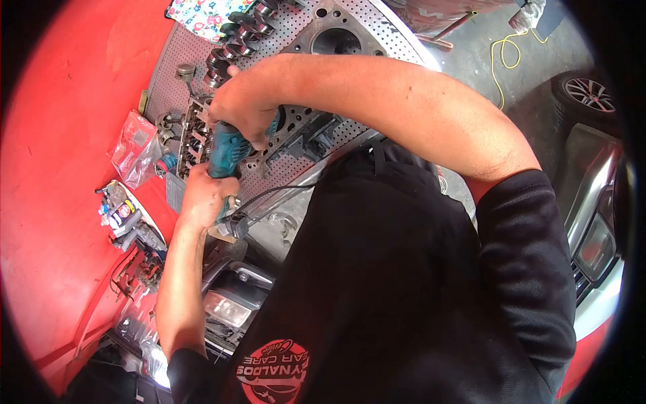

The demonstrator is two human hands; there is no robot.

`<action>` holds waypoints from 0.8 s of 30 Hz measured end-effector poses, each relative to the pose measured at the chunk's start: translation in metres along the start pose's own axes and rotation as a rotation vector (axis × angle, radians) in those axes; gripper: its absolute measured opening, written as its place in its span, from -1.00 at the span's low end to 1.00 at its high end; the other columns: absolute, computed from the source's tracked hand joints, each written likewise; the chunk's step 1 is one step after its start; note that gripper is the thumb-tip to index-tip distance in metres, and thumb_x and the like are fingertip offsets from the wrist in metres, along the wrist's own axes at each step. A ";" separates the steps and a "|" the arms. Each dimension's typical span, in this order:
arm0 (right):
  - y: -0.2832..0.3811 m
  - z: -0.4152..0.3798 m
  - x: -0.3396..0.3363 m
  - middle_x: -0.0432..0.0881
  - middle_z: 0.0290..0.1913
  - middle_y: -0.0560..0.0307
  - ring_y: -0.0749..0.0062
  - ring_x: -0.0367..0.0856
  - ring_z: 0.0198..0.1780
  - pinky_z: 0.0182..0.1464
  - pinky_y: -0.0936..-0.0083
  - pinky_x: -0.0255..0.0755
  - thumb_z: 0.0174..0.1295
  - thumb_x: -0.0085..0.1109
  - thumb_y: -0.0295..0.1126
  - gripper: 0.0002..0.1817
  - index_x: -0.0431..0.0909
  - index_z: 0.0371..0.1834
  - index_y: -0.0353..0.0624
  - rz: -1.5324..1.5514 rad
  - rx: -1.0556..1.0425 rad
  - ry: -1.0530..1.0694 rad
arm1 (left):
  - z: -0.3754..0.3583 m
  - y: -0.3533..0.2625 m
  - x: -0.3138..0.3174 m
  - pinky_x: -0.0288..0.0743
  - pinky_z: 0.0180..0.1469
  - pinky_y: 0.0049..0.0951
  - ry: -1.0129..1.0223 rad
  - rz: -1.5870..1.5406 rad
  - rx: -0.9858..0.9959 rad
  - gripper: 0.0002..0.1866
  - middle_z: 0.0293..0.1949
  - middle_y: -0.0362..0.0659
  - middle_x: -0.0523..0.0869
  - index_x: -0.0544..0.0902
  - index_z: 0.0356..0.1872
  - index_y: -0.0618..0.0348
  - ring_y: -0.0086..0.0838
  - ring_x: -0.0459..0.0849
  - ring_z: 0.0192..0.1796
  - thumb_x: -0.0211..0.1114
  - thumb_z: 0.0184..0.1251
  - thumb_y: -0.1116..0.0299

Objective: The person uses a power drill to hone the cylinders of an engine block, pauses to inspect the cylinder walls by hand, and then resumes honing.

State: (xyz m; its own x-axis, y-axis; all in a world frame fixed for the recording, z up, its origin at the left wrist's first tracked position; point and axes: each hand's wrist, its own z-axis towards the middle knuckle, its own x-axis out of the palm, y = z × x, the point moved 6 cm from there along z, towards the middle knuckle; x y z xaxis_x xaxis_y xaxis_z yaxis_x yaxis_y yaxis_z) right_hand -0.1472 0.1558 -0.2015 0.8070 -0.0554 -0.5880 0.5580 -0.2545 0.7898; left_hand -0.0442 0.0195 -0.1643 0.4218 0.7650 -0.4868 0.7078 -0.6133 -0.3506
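The cylinder head (193, 140) lies just left of the teal power tool (227, 151), running alongside it; whether they touch, I cannot tell. The tool's long axis points away from you. Your left hand (206, 195), the nearer to you, is closed around its rear end; your right hand (245, 104) grips its front part, farther out. Under them is the perforated surface (168, 87). Around, a red panel (67, 168) is at left, a wheel (587, 94) at right.
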 end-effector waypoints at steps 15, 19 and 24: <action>-0.014 -0.004 0.005 0.76 0.14 -0.01 0.00 0.63 0.34 0.63 -0.33 -0.21 -0.23 0.67 -0.32 0.04 0.45 0.51 -0.03 0.099 0.041 0.013 | 0.011 -0.009 0.007 0.37 -0.45 -0.45 0.023 0.001 -0.035 -0.90 -0.57 -0.24 0.61 0.62 -0.45 0.31 -0.52 0.54 -0.56 0.31 -0.02 0.51; -0.010 -0.002 0.000 0.76 0.10 -0.05 -0.02 0.64 0.32 0.61 -0.33 -0.17 -0.24 0.65 -0.30 0.00 0.49 0.47 -0.05 0.033 0.029 -0.001 | 0.007 -0.007 0.003 0.38 -0.45 -0.45 0.018 0.011 -0.011 -0.91 -0.56 -0.24 0.61 0.62 -0.45 0.30 -0.52 0.54 -0.56 0.30 -0.02 0.53; 0.027 -0.003 -0.016 0.77 0.04 -0.10 -0.03 0.67 0.26 0.59 -0.33 -0.08 -0.26 0.61 -0.25 -0.19 0.65 0.24 -0.16 0.005 -0.083 0.019 | -0.033 -0.014 -0.013 0.39 -0.44 -0.45 0.044 -0.040 0.007 -0.91 -0.55 -0.24 0.62 0.64 -0.42 0.32 -0.52 0.54 -0.55 0.27 -0.01 0.58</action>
State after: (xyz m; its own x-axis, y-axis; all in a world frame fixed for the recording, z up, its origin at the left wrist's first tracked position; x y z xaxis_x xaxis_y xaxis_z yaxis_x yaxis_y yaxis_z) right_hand -0.1446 0.1530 -0.1705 0.8130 -0.0379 -0.5810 0.5673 -0.1734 0.8051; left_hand -0.0403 0.0246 -0.1269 0.4176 0.7968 -0.4368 0.7209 -0.5831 -0.3745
